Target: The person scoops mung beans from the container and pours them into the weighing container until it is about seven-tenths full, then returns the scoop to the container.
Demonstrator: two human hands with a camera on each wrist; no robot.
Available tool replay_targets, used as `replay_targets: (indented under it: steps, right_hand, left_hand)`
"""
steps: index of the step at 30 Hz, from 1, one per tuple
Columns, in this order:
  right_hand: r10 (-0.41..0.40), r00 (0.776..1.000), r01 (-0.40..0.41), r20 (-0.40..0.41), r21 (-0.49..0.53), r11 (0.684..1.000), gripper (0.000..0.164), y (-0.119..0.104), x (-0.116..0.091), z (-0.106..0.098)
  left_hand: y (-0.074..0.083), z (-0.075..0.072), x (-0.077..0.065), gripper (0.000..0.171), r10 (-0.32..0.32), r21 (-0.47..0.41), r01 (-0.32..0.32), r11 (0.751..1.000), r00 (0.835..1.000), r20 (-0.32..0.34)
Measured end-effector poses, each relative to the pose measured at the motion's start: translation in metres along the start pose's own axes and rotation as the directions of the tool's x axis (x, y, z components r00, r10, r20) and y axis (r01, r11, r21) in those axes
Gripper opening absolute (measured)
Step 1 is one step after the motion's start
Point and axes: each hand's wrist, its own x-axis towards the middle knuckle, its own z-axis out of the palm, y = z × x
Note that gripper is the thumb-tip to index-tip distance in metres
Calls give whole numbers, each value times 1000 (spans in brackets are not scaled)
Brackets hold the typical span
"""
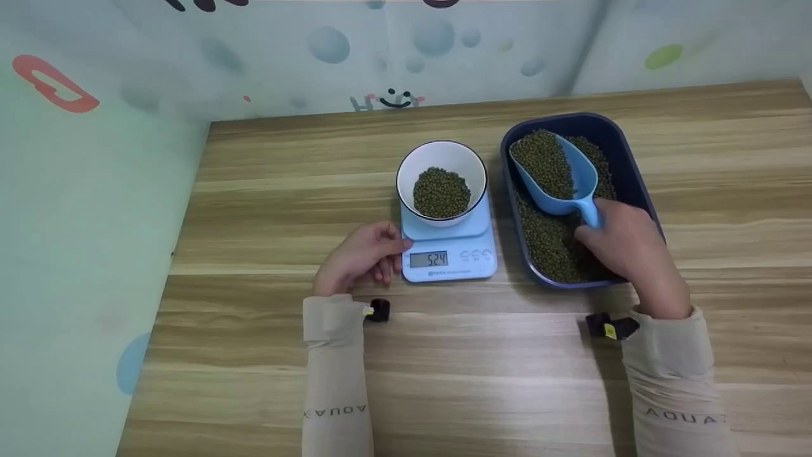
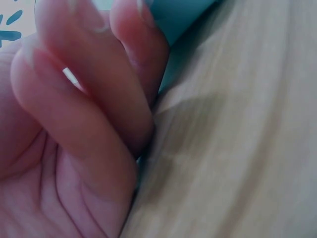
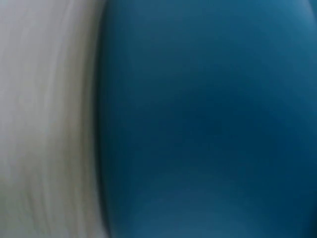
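Note:
My right hand (image 1: 625, 241) grips the handle of a light blue scoop (image 1: 583, 168) heaped with small green beans (image 1: 544, 164). The scoop is over a dark blue rectangular tub (image 1: 637, 181) that holds more of the same beans. In the right wrist view the tub's outer wall (image 3: 208, 119) fills most of the picture and hides the hand. At the left edge of a light blue kitchen scale (image 1: 450, 247), my left hand (image 1: 361, 254) touches its side with bent fingers (image 2: 94, 99). A white bowl (image 1: 412, 171) with a dark rim stands on the scale, beans inside. The display appears to read 524.
The wooden table (image 1: 266, 203) meets a patterned curtain (image 1: 406, 57) along its back edge. Pale wall (image 1: 76, 222) borders it on the left. Small black devices (image 1: 379, 310) sit at both cuffs. The tub stands just right of the scale.

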Motion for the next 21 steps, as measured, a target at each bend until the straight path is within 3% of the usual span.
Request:
replay_targets:
  steps: [21]
  right_hand:
    - [-18, 999, 18, -33, -11, 1000, 17, 1, 0, 2]
  left_hand:
    - [0, 0, -1, 20, 10, -19, -10, 1000, 1000, -10]
